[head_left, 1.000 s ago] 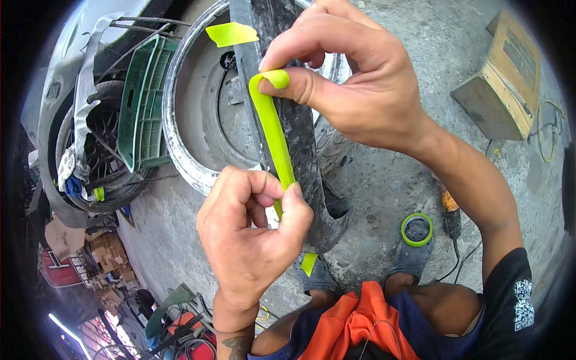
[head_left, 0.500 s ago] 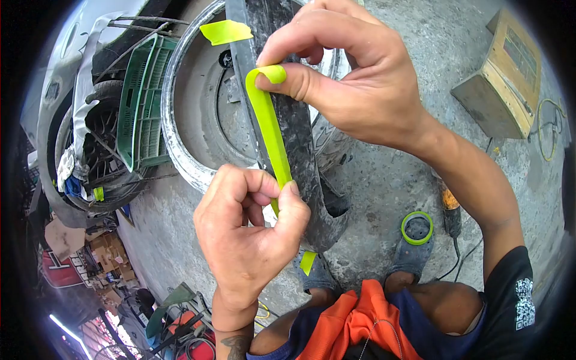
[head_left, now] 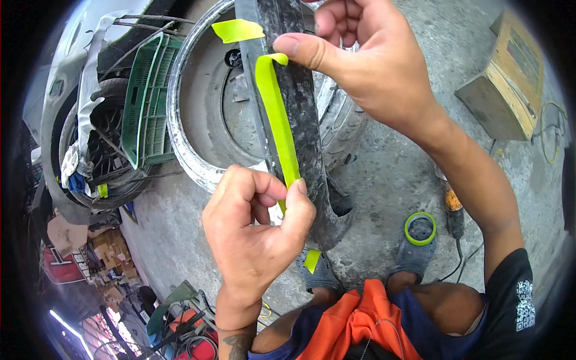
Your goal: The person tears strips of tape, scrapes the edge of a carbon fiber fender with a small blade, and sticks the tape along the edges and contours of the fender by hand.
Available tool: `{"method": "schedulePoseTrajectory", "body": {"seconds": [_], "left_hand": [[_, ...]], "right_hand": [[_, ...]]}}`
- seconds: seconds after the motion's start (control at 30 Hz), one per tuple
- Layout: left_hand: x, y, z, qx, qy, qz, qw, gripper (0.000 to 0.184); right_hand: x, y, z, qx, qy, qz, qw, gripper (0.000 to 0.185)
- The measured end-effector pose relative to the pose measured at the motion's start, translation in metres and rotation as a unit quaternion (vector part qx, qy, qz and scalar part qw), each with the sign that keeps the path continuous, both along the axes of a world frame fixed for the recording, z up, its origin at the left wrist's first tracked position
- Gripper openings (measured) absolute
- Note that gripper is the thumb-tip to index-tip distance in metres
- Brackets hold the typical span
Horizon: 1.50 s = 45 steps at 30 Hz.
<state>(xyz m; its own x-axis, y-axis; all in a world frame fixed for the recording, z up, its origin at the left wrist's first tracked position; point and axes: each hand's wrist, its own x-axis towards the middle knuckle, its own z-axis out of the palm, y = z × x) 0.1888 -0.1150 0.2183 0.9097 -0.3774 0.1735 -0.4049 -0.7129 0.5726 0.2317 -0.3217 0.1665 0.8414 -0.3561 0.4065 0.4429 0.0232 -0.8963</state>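
Observation:
A long black scuffed part (head_left: 303, 114) runs from the top centre down toward my feet. A yellow-green tape strip (head_left: 277, 120) lies along its left edge, its top end curled. My left hand (head_left: 258, 222) pinches the strip's lower end between thumb and forefinger. Just right of the curled end, my right hand (head_left: 366, 57) has its thumb stretched out and apart from the curled fingers, with nothing seen between them. A shorter tape piece (head_left: 238, 30) sticks out from the part's left edge higher up. Another small piece (head_left: 312, 260) is by the part's bottom end.
Behind the part lies a tire (head_left: 186, 126). A green crate (head_left: 144, 108) and a car body (head_left: 57, 90) are at the left. A tape roll (head_left: 420, 228) rests on my right shoe. Near it is a corded tool (head_left: 455, 210); a wooden box (head_left: 507, 78) stands at the upper right.
My right hand has let go of the strip's curled top end and moved slightly up and right, thumb and fingers now apart. My left hand keeps its pinch. The view has shifted slightly.

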Motion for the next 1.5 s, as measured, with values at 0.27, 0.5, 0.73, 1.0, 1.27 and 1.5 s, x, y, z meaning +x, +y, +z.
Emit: {"method": "schedulePoseTrajectory", "body": {"seconds": [0.27,0.5,0.73,1.0,1.27,1.5], "left_hand": [[0.008,0.002,-0.005,-0.008,-0.101,-0.062,0.993,0.035],[0.009,0.004,-0.012,-0.060,-0.103,-0.062,0.991,0.032],[0.003,0.013,-0.013,-0.047,-0.073,-0.090,0.992,0.033],[-0.004,0.040,-0.006,-0.081,0.007,-0.126,0.989,0.035],[0.008,0.068,-0.012,-0.105,0.003,-0.122,0.987,0.029],[0.021,0.066,-0.023,-0.162,-0.004,-0.131,0.978,0.063]], "right_hand": [[-0.014,-0.001,-0.034,-0.143,-0.106,-0.069,0.982,0.056],[-0.009,-0.001,-0.039,-0.125,-0.086,0.056,0.987,0.073],[-0.010,0.002,-0.021,0.010,-0.003,0.032,0.999,0.061],[-0.052,0.025,-0.057,-0.100,0.015,0.076,0.992,0.068],[-0.038,0.020,-0.025,0.048,0.070,0.058,0.995,0.068],[-0.070,0.030,-0.060,-0.053,0.102,0.153,0.981,0.075]]}}
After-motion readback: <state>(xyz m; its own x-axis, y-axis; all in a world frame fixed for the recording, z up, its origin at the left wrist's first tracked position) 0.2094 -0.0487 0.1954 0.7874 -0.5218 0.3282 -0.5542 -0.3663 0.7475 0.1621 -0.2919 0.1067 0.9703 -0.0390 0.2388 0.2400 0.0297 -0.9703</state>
